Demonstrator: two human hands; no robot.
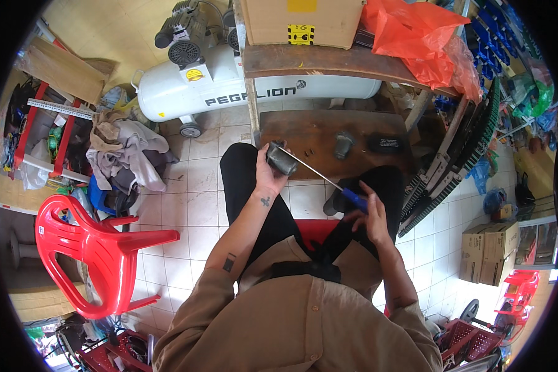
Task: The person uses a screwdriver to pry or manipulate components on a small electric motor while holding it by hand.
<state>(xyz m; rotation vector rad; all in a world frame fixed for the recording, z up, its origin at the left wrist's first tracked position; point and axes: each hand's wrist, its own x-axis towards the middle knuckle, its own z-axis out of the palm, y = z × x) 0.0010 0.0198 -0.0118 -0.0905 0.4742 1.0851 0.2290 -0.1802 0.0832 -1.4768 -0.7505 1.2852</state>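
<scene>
Fingers of the left hand are curled around a dark-grey, rounded, dull-sheened block.
Over it, a blue-handled, thin-shafted metal screwdriver is laid; the handle is met by the right hand, half-spread, blurred, its grip unclear.

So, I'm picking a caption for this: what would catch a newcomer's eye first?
Probably the bright red plastic chair on the left, then the white compressor tank across the top. In the centre, the left grip holds a dark part, with a blue-handled screwdriver slanting from it toward the right grip.
</scene>
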